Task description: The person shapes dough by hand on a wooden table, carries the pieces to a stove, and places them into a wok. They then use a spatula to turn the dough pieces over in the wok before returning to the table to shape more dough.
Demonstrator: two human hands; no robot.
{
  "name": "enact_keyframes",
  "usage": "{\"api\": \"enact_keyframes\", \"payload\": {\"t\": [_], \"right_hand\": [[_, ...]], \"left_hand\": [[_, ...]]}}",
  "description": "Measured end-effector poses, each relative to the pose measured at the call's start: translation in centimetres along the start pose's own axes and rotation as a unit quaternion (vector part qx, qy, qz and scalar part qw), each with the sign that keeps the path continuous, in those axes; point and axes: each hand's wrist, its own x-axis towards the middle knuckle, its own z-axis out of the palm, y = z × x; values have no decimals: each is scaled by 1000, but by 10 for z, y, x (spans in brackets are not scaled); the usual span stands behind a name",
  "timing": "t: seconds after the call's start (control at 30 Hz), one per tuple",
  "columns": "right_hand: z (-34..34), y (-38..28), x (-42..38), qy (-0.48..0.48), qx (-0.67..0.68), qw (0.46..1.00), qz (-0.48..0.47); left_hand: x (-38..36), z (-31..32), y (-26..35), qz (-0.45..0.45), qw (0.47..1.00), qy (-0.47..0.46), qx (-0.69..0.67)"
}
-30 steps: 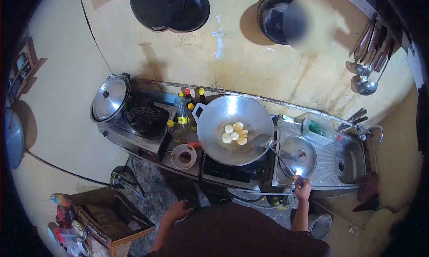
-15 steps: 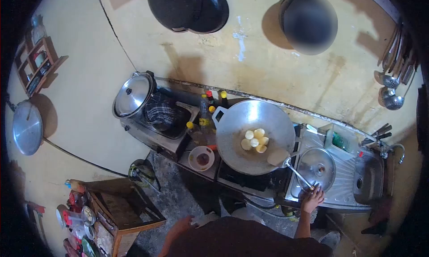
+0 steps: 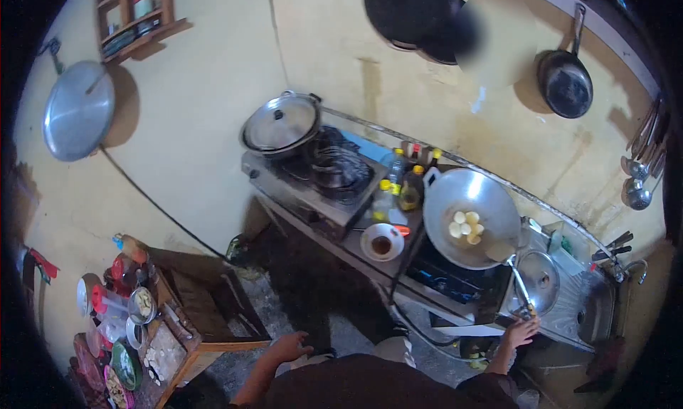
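Note:
My right hand is at the handle end of a metal spatula, its fingers closed around it. The spatula's blade rests at the right side of a large wok on the stove. Several pale round pieces lie together in the bottom of the wok. My left hand hangs low near my body, with its fingers apart and nothing in it. A white bowl with something brown inside stands left of the wok.
Sauce bottles stand between the wok and a lidded pot. A round lid lies beside the sink. A wooden table with dishes is at the lower left. Pans hang on the wall.
The view has swung left, so the wok and stove appear farther right. More of the left-hand table shows. My right hand stays on the spatula, and my left hand stays low.

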Motion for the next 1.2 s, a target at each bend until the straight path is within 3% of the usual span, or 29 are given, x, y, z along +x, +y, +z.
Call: {"api": "enact_keyframes", "payload": {"t": [0.03, 0.07, 0.13, 0.17, 0.2, 0.23, 0.27, 0.3, 0.33, 0.37, 0.4, 0.47, 0.53, 0.6, 0.73, 0.8, 0.87, 0.9, 0.93, 0.97, 1.2], "right_hand": [[19, 6, -6, 25, -14, 999, 18], [-10, 0, -37, 56, 53, 996, 44], [12, 0, -84, 34, 45, 996, 66], [47, -7, -121, 219, 25, 974, 50], [37, -22, -161, 111, -22, 989, 93], [80, -28, -202, 297, -55, 952, 44], [43, -37, -255, -42, -59, 997, -14], [12, -42, -305, -166, -18, 981, -97], [27, -52, -351, -180, -23, 974, -137], [1, -57, -399, -254, -20, 939, -229], [-27, -52, -435, -356, 5, 870, -341], [-7, -60, -508, -435, 72, 778, -448], [-33, -59, -558, -413, 82, 640, -643], [-41, -56, -601, -384, 115, 602, -691], [-37, -18, -648, -451, 181, 585, -649], [-2, 35, -663, -472, 232, 666, -528], [18, 102, -666, -376, 120, 639, -660], [84, 132, -665, -415, 8, 635, -652], [37, 208, -636, -200, 194, 451, -848], [31, 204, -638, -196, 192, 444, -853], [-16, 179, -690, -321, 91, 537, -775]], "left_hand": [[-9, -8, -25, 16, 1000, 7, 6], [-19, -17, -52, 12, 1000, 11, 4], [-43, -26, -104, 70, 995, 63, 28], [-59, -31, -124, 70, 996, 60, 22], [-72, -41, -139, 54, 996, 70, -12], [-83, -50, -151, 40, 995, 81, -44], [-96, -59, -156, 42, 995, 80, -48], [-112, -65, -160, 55, 990, 121, -51], [-126, -68, -163, 66, 983, 162, -54], [-135, -67, -169, 91, 976, 182, -73], [-147, -66, -173, 90, 976, 185, -79], [-177, -60, -181, 142, 951, 227, -155], [-208, -51, -192, 139, 950, 231, -158], [-238, -29, -220, 133, 950, 233, -161], [-303, 12, -278, 112, 956, 216, -165], [-339, 27, -306, 82, 958, 210, -177], [-362, 43, -340, 125, 945, 225, -203], [-378, 45, -347, 119, 943, 231, -210], [-395, 42, -351, 86, 946, 238, -201], [-408, 35, -357, 56, 949, 246, -190], [-460, 16, -434, 21, 930, 294, -218]]}}
